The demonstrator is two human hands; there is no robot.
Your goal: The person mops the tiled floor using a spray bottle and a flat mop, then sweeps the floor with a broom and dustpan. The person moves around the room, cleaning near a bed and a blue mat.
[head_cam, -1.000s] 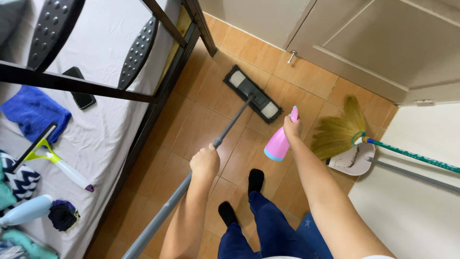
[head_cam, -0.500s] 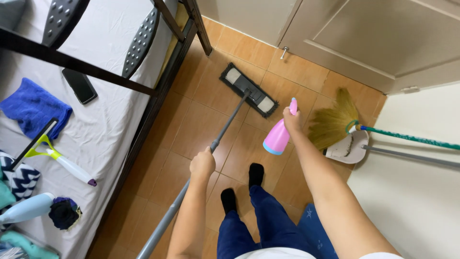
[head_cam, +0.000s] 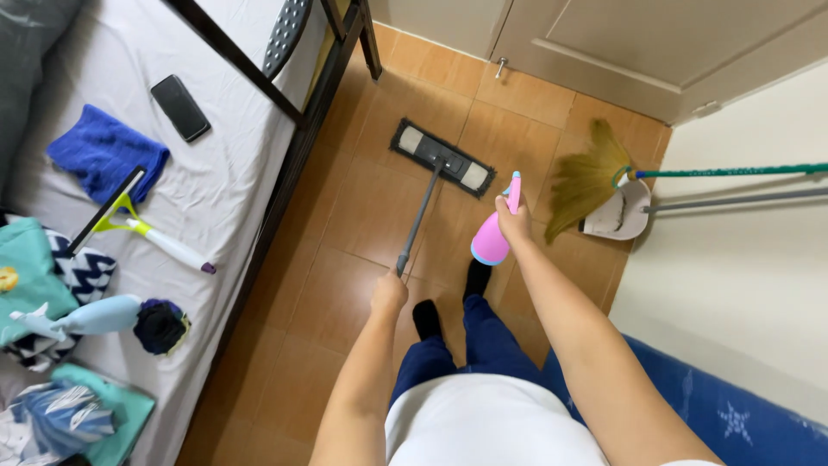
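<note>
The left hand [head_cam: 390, 293] is wrapped around the slim grey metal pole of a flat mop [head_cam: 442, 159], whose rectangular dark head with pale pads lies on the floor at twelve o'clock; the right hand [head_cam: 515, 223] grips a smooth pink plastic spray bottle [head_cam: 492, 240]; glossy orange-brown floor tiles [head_cam: 362, 216]; straw broom [head_cam: 589, 179] at two o'clock; white-sheeted bed [head_cam: 224, 181] at nine.

Single head-worn view, looking steeply down from standing height, floor [head_cam: 362, 216] ahead, bed [head_cam: 216, 181] at left
</note>
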